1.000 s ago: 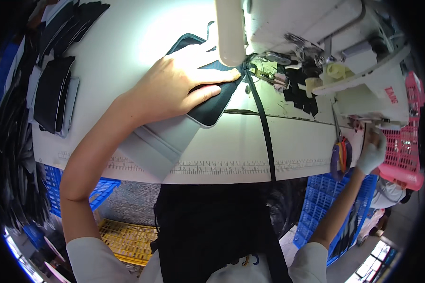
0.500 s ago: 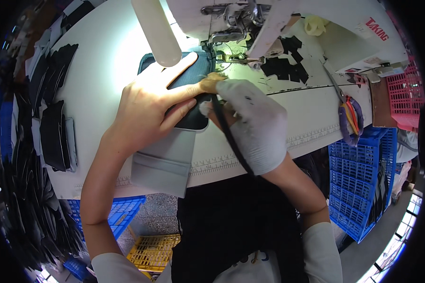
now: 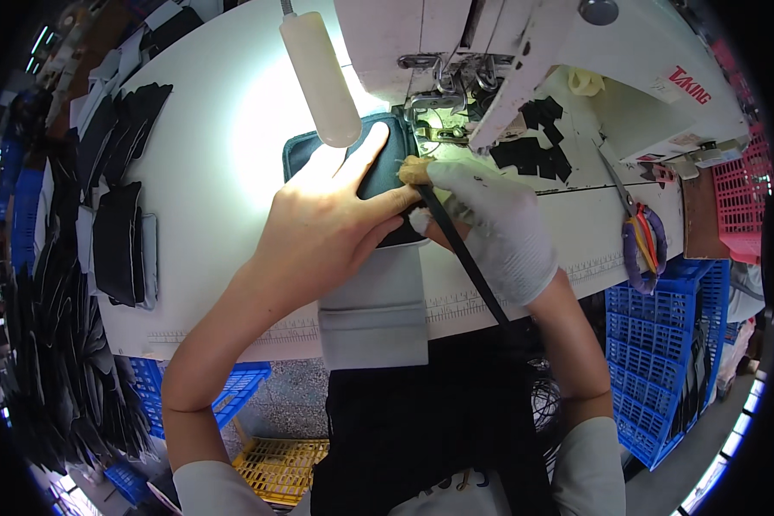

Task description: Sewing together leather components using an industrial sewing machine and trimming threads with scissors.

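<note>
My left hand (image 3: 322,211) is bare and lies flat, fingers spread, on a dark teal padded fabric piece (image 3: 390,176) with a bound edge. A light grey fabric panel (image 3: 374,334) extends from under it over the table's front edge. In a white glove with bare fingertips, my right hand (image 3: 499,215) pinches a black binding strip (image 3: 471,267) at the piece's right edge. The strip hangs down toward my lap. Just beyond the fingers is the sewing machine's presser foot (image 3: 443,135), close to the piece's far right corner. The glove hides part of that edge.
A lamp (image 3: 322,82) hangs low over my left hand. Scissors (image 3: 638,236) and black scraps (image 3: 537,159) lie to the right. Dark fabric stacks (image 3: 119,245) sit at the left. A blue crate (image 3: 654,344) stands below the table's right side, a yellow crate (image 3: 282,469) beneath.
The whole view has shifted slightly. The grey panel's near end has swung right, turning the teal piece a little, and my left hand has moved right with it. The right hand keeps its pinch.
</note>
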The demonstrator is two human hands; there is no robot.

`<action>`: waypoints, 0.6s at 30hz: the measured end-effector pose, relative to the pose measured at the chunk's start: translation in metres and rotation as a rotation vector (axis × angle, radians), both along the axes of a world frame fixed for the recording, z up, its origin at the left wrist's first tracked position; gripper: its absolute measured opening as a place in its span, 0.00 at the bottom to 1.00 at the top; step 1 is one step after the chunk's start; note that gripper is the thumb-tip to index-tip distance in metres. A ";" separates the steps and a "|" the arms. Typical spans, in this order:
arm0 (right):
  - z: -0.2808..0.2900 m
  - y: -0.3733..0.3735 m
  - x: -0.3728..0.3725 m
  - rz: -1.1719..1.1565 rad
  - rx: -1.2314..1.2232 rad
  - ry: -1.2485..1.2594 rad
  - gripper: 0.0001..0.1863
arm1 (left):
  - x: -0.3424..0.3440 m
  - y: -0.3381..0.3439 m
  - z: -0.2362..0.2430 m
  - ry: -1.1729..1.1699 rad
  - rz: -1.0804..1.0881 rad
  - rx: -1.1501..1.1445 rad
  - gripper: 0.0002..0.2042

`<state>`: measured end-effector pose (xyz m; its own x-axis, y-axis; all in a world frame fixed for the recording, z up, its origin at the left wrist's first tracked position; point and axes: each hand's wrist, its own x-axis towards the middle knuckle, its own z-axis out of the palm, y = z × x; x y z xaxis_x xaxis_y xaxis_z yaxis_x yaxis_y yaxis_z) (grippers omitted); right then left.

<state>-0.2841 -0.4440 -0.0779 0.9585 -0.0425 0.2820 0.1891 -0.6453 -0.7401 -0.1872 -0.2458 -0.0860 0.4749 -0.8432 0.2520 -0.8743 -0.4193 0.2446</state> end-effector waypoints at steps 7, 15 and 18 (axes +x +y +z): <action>-0.008 0.001 -0.024 0.059 -0.175 -0.181 0.28 | 0.000 0.002 -0.012 0.003 -0.077 -0.209 0.12; -0.019 -0.002 -0.025 0.061 -0.160 -0.108 0.27 | 0.016 0.002 -0.014 0.050 -0.050 -0.168 0.13; -0.026 -0.002 -0.023 0.061 -0.191 -0.154 0.26 | 0.024 -0.002 -0.014 0.031 -0.018 -0.154 0.14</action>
